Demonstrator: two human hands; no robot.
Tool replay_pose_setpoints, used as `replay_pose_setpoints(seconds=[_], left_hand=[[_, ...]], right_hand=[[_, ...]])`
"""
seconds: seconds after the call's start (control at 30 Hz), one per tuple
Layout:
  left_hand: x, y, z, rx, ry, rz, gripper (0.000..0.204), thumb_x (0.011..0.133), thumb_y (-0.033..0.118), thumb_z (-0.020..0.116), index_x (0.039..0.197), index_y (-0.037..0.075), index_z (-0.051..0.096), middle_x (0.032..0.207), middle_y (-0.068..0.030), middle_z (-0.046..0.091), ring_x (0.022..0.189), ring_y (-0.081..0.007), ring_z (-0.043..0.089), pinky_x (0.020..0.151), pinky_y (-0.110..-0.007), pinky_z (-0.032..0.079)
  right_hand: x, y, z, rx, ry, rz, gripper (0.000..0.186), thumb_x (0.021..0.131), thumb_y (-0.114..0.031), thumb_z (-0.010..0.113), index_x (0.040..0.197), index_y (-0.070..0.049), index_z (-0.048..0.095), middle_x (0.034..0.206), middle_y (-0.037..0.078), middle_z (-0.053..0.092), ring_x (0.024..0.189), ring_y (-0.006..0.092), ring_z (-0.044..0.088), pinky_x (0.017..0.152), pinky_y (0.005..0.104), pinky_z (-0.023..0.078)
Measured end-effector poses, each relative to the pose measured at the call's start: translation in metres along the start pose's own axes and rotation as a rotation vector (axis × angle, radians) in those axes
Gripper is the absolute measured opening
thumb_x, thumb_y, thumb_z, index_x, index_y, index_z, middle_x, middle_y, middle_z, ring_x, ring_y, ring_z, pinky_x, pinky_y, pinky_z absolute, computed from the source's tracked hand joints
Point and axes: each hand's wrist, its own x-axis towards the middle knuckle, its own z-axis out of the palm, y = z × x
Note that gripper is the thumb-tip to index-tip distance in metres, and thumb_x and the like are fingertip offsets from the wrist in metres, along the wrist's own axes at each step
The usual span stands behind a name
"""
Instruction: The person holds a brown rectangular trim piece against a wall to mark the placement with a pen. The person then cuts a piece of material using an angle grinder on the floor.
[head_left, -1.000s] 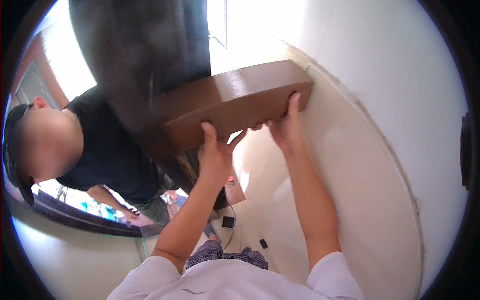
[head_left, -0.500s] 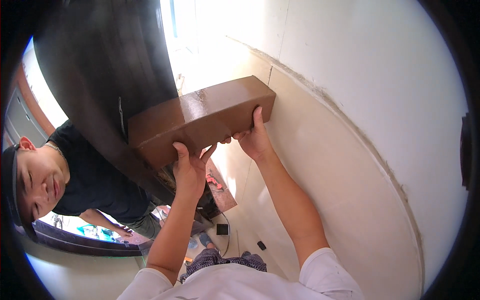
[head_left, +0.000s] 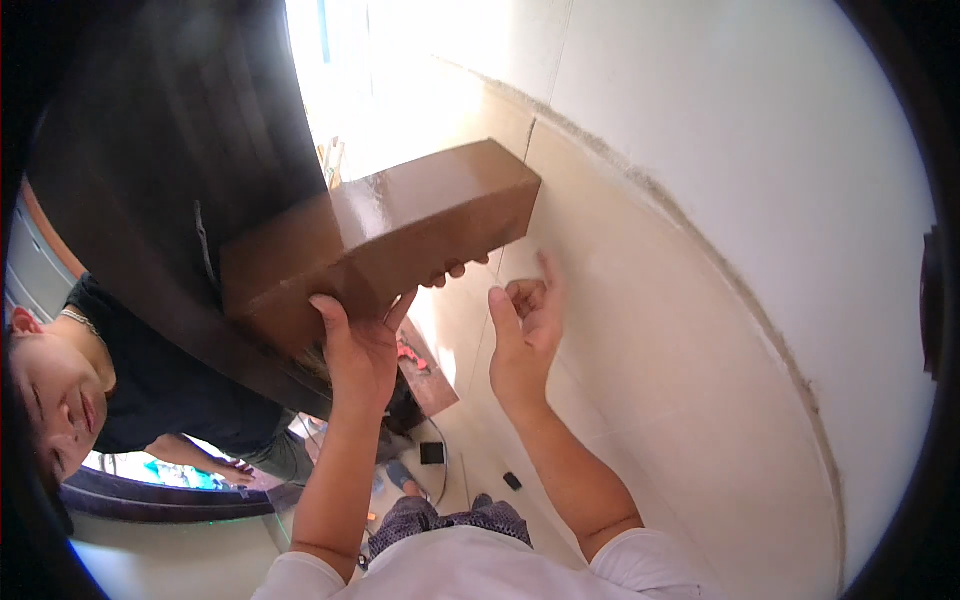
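A long, glossy brown box-shaped piece (head_left: 400,225) is raised in front of me, tilted up toward the right. Its left end meets a large dark panel (head_left: 180,130). My left hand (head_left: 360,345) holds it from below near that end, thumb against the near face. Several fingertips (head_left: 457,269) show along the lower edge farther right; whose they are I cannot tell. My right hand (head_left: 528,335) is off the piece, below its right end and in front of the beige wall. It holds nothing; its thumb and a blurred finger stretch out while other fingers curl.
At the left, another person (head_left: 180,370) in a dark shirt stands beside the dark panel. A beige and white wall (head_left: 690,330) curves along my right. On the floor lie a black square object (head_left: 432,453), a small dark object (head_left: 512,481) and a brown board (head_left: 430,385) with a red item.
My right hand has let go of the brown piece's right end and dropped below it. The piece and my left hand appear slightly farther left in view.
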Motion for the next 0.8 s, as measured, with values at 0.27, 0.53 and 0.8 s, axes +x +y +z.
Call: replay_pose_setpoints(seconds=[0.27, 0.53, 0.8], left_hand=[[0.001, -0.006, -0.005, -0.010, -0.013, 0.004, 0.089, 0.099, 0.066, 0.061, 0.161, 0.007, 0.037, 0.162, -0.0134, 0.049, 0.148, -0.0346, 0.050, 0.122, -0.053, 0.048], [0.003, -0.007, -0.005, -0.043, -0.023, -0.027, 0.084, 0.101, 0.062, 0.062, 0.161, 0.009, 0.038, 0.161, -0.0130, 0.050, 0.149, -0.0338, 0.050, 0.125, -0.053, 0.044], [-0.001, -0.009, -0.010, -0.013, -0.055, -0.004, 0.081, 0.101, 0.058, 0.066, 0.159, 0.009, 0.041, 0.159, -0.0115, 0.052, 0.148, -0.0321, 0.050, 0.127, -0.054, 0.042]], right_hand=[[-0.005, -0.034, -0.006, 0.063, -0.217, 0.051, 0.069, 0.103, -0.008, 0.069, 0.159, 0.007, 0.032, 0.076, 0.003, 0.062, 0.069, 0.0072, 0.056, 0.065, 0.0245, 0.047], [-0.046, 0.027, -0.026, 0.165, -0.182, 0.525, 0.049, 0.108, -0.027, 0.062, 0.148, -0.002, 0.050, 0.088, 0.003, 0.067, 0.081, 0.0127, 0.065, 0.075, 0.0294, 0.054], [-0.035, 0.036, -0.021, 0.327, -0.156, 0.618, 0.054, 0.111, -0.044, 0.053, 0.149, -0.006, 0.052, 0.109, 0.005, 0.070, 0.107, 0.0187, 0.068, 0.093, 0.0393, 0.054]])
